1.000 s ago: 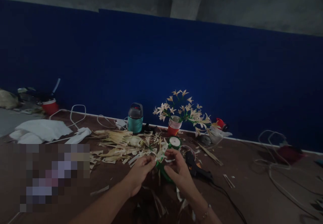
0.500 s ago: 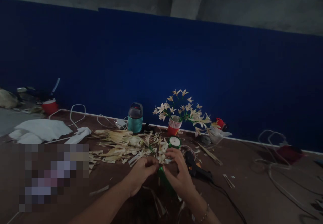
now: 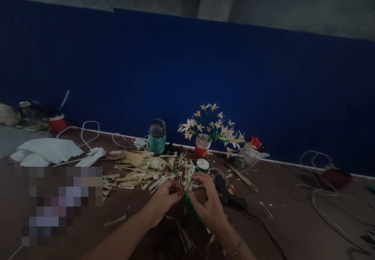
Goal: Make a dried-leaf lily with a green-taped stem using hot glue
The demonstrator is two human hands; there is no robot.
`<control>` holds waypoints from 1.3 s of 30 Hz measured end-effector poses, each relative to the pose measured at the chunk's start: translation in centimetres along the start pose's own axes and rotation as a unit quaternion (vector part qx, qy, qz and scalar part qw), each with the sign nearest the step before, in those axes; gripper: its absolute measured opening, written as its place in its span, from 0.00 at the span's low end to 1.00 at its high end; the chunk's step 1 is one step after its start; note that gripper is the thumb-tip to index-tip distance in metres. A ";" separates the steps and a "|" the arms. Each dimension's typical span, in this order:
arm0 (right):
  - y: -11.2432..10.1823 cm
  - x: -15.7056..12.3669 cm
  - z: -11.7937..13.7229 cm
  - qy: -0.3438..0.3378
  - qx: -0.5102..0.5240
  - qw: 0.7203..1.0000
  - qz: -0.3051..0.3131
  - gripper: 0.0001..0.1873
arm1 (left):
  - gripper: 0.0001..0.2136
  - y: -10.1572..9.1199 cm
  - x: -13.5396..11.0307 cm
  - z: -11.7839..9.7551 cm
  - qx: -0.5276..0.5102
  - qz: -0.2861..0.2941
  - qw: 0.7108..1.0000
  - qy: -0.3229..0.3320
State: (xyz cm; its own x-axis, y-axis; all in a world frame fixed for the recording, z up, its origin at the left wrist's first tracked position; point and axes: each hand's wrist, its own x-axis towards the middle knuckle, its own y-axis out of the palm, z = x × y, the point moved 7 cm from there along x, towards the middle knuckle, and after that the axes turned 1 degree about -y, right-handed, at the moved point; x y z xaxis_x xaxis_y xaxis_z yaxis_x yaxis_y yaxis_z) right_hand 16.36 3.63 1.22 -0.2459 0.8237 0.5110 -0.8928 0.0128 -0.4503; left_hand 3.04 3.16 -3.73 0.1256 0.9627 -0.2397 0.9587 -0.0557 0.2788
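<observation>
Low in the middle, my left hand [image 3: 164, 200] is closed in a pinch at the base of a pale husk flower [image 3: 188, 182]; the stem between its fingertips is mostly hidden. My right hand [image 3: 211, 204] faces it from the right, thumb and curved fingers closing round a strip of green tape [image 3: 188, 198] just below the flower. The tape hangs down beneath the right palm. Just beyond the fingers lies a green-rimmed tape roll [image 3: 202, 164] with a white centre.
Dried husk pieces [image 3: 134, 160] spread left of my hands. A black glue gun [image 3: 231, 199] with a cord lies at right. Behind stand a red cup [image 3: 201, 147] of husk flowers and a teal container [image 3: 157, 143]. White cloth [image 3: 49, 150] lies far left, below a blue wall [image 3: 187, 68].
My right fingers have shifted slightly around the flower's base, and a bit of green now shows by the right fingertips. My left hand stays almost still.
</observation>
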 end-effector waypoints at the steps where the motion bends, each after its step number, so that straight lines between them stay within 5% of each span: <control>1: 0.0 0.0 -0.4 0.030 0.010 0.999 -0.009 0.17 | 0.14 -0.1 0.1 0.0 -0.010 -0.005 1.000 0.001; 4: 0.7 -0.3 -2.0 0.142 0.065 0.988 -0.001 0.17 | 0.16 -0.5 0.2 0.0 -0.040 -0.030 0.999 0.006; 7: 2.1 -0.5 -2.7 0.183 0.112 0.975 0.049 0.11 | 0.17 -0.8 0.3 0.2 -0.075 -0.046 0.996 0.002; 19: 3.0 -0.4 -3.4 0.205 0.219 0.952 0.065 0.18 | 0.15 0.0 -0.1 0.7 -0.116 0.000 0.993 -0.037; 39: 3.1 -0.4 -3.5 0.235 0.234 0.940 0.086 0.16 | 0.17 -0.4 0.2 1.4 -0.081 -0.046 0.995 -0.017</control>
State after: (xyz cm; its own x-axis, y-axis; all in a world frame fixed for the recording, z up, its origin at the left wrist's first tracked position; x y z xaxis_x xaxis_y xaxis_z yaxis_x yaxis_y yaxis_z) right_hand 14.98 5.29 -2.95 -0.3058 0.9516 0.0319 -0.9504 -0.3031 -0.0691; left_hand 3.01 3.01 -5.18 0.0494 0.9523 -0.3011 0.9131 0.0791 0.4000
